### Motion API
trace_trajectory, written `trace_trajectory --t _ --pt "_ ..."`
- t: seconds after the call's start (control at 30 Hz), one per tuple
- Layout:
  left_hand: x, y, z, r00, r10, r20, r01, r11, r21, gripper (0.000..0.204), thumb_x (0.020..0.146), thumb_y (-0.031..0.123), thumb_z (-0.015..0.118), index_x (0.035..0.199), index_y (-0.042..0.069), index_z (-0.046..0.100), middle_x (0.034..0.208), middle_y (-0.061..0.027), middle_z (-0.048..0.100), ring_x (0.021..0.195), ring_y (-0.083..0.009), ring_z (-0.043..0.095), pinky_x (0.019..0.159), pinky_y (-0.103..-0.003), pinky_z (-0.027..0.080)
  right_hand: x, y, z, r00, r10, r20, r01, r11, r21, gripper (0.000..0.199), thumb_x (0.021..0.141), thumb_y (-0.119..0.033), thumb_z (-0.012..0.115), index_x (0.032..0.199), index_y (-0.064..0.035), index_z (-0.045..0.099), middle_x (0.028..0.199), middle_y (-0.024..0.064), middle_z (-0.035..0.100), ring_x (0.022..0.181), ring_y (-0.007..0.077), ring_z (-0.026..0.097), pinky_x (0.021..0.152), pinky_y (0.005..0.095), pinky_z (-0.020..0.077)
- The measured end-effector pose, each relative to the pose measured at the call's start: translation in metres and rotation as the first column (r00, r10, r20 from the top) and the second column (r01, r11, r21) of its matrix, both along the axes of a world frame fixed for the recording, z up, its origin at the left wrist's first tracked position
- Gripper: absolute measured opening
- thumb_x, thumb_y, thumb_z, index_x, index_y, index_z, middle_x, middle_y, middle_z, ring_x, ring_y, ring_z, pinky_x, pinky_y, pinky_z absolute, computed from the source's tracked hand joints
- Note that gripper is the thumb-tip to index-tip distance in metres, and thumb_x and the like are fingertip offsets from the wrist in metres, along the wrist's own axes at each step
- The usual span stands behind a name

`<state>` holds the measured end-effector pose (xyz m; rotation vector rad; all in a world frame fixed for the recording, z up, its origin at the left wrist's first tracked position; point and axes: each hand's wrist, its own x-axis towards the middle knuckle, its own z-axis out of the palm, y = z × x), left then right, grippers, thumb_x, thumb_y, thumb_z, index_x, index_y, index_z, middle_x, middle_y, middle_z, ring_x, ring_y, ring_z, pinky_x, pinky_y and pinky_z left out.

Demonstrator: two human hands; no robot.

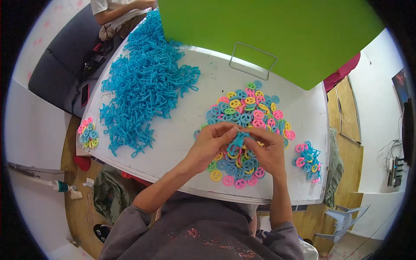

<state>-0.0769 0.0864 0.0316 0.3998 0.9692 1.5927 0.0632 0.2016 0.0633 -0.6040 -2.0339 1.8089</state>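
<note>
- Both hands meet over the near middle of the white table: the left hand and the right hand each pinch one small blue plastic piece between fingertips, holding it just above the heap of wheels
- Judging by the grip, the step in hand looks like fitting a wheel onto that blue piece; whether a wheel is already on it is hidden by the fingers
- The next move would call for a fine fingertip press, with the piece held steady by one hand while the other lines up a wheel
- The heap of wheels spreads from the table's middle toward its near edge: flat little discs with spokes, in pink, yellow, blue and green, smooth moulded plastic
- A big tangle of blue frame pieces lies along the left side, up to the far left corner; thin, angular, interlocked
- A small cluster of blue pieces with wheels on them sits near the right edge, apart from the heap
- Another small bunch of wheels lies at the left edge
- A green board with a wire handle covers the far edge
- Another person's arm shows beyond the far left corner
</note>
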Motion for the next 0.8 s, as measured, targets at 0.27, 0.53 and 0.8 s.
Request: trace_trajectory --t 0.27,0.53,0.8 --pt "-0.041 0.027 -0.012 -0.014 0.224 -0.975 -0.348 0.913 0.215 0.024 0.085 0.011 0.061 0.109 0.008 0.06 0.092 -0.0107 0.059 0.072 -0.021 0.057 0.065 -0.032 0.046 0.001 0.011 -0.023 0.907 -0.325 -0.266 0.329 0.944 -0.031 0.018 0.087 -0.001 0.059 0.105 0.0015 0.06 0.095 0.0072 0.064 0.076 0.0095 0.057 0.072 0.0213 0.0445" --pt "-0.07 0.042 -0.028 0.217 0.001 -0.976 -0.278 0.959 -0.061 0.015 0.079 0.01 0.068 0.093 0.008 0.067 0.084 -0.009 0.062 0.067 -0.0195 0.057 0.062 -0.031 0.046 -0.002 0.012 -0.019 0.922 -0.303 -0.242 0.295 0.953 -0.07 0.018 0.089 -0.003 0.058 0.107 0.0013 0.06 0.092 0.0081 0.066 0.085 0.014 0.065 0.077 0.0236 0.0492" --pt "-0.066 0.038 -0.014 0.266 -0.147 -0.953 -0.243 0.946 -0.214 0.023 0.075 0.009 0.072 0.097 0.006 0.067 0.095 -0.0091 0.064 0.071 -0.018 0.061 0.065 -0.031 0.049 -0.002 0.013 -0.025 0.911 -0.321 -0.261 0.289 0.945 -0.154 0.022 0.088 -0.004 0.06 0.109 0.0016 0.057 0.092 0.0084 0.066 0.086 0.0148 0.065 0.078 0.0243 0.0498"
